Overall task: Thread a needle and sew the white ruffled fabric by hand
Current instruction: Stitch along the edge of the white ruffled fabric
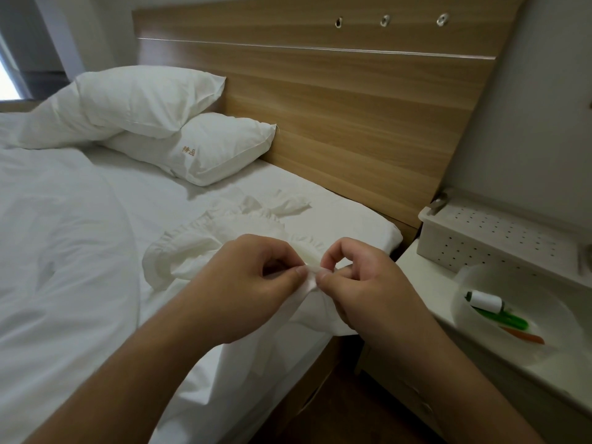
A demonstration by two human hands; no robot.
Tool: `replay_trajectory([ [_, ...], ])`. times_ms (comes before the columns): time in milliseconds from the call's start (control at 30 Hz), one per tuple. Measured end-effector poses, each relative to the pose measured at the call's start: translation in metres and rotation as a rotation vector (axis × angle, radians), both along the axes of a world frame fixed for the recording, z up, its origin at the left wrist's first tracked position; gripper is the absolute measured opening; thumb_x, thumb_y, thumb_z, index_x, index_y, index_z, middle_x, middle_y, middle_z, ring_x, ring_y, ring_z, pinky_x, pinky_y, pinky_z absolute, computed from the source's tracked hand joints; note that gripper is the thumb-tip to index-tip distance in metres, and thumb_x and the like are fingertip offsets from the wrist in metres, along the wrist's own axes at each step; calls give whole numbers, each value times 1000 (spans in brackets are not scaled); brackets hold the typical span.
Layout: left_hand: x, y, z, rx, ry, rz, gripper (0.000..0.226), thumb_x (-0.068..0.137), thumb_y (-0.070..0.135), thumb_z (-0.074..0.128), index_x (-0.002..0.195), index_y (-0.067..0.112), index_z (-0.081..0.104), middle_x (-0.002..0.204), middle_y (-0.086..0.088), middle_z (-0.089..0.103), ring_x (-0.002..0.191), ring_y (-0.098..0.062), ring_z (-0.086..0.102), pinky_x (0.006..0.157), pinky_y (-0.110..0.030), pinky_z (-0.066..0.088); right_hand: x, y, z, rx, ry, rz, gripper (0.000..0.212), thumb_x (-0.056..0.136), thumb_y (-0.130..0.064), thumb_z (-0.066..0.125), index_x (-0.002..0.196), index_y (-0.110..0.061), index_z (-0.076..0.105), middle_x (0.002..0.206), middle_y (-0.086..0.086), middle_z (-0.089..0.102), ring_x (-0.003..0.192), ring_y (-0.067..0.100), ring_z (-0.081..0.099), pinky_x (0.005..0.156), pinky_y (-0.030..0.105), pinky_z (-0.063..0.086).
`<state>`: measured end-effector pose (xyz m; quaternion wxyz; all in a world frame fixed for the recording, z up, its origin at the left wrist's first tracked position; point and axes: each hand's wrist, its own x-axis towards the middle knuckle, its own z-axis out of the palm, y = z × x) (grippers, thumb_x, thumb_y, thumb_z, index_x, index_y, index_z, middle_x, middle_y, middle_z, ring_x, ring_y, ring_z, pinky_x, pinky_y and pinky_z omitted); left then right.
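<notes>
The fabric (pixel 224 238) lies crumpled near the bed's (pixel 64 251) right edge, close to the headboard (pixel 352 123), one hem lifted off the sheet. The left hand (pixel 253 283) pinches that hem between thumb and forefinger; the right hand (pixel 368 293) pinches it just beside, fingertips nearly touching the left's. Both are closed narrow on the cloth. No needle or thread can be made out between the fingers; it may be too fine to see.

The risks, as I judge them: white thread on white cloth over a white sheet is easy to lose, so a stitch could catch the sheet beneath or a second ruffle layer. With fingertips this close, a needle pushed through could prick the left thumb. The lifted hem sits over the bed's edge, so a dropped needle would fall to the floor or into the bedding.

Two pillows (pixel 192 149) sit at the headboard, well apart. On the surface to the right, a clear bowl (pixel 480 277) holds a spool (pixel 485 301), a green tool (pixel 506 320) and an orange one (pixel 525 337); a perforated box (pixel 480 241) stands behind. Nothing blocks the hands.
</notes>
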<state>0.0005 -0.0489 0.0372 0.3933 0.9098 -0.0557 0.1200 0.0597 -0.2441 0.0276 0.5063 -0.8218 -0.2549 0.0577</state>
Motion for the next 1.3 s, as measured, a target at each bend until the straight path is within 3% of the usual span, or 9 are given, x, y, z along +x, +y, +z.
replay_trajectory([
  [300, -3, -4, 2, 85, -15, 28, 15, 98, 32, 67, 88, 34, 78, 76, 23, 71, 78, -3, 70, 67, -14, 46, -4, 2, 2, -46, -64, -41, 14, 98, -30, 65, 87, -26, 60, 53, 0, 56, 50, 7, 48, 49, 24, 39],
  [500, -4, -8, 5, 119, -16, 24, 15, 99, 35, 66, 92, 34, 79, 75, 22, 72, 78, -2, 69, 63, -11, 45, -5, 4, 1, -81, -109, -57, 16, 98, -31, 65, 86, -26, 57, 53, -3, 56, 50, 6, 51, 48, 22, 41],
  [633, -5, -8, 5, 116, -22, 14, 15, 98, 35, 66, 91, 34, 79, 75, 21, 72, 77, -2, 70, 65, -18, 50, -6, 4, 0, -77, -100, -42, 16, 99, -30, 65, 86, -26, 57, 52, -3, 55, 47, 6, 48, 45, 18, 37],
  [833, -4, -8, 5, 103, -33, -2, 15, 99, 33, 67, 88, 36, 78, 75, 23, 71, 77, -4, 69, 63, -12, 45, -3, 2, -1, -52, -13, -13, 4, 100, -35, 63, 97, -33, 62, 58, -1, 61, 50, 4, 51, 51, 26, 43],
  [1000, -4, -5, 5, 71, -27, 11, 15, 97, 33, 69, 89, 34, 81, 75, 20, 74, 78, -5, 72, 66, -18, 49, 3, -2, 0, 9, 37, 26, 14, 97, -26, 68, 84, -22, 68, 56, 7, 53, 52, 12, 46, 56, 33, 40],
  [1300, -4, -3, 4, 20, -20, 45, 14, 97, 32, 71, 87, 33, 80, 77, 18, 74, 78, -7, 72, 70, -31, 58, 9, -8, 5, 195, 246, 151, 12, 96, -5, 67, 85, 0, 64, 52, 5, 44, 44, 13, 34, 46, 24, 30],
])
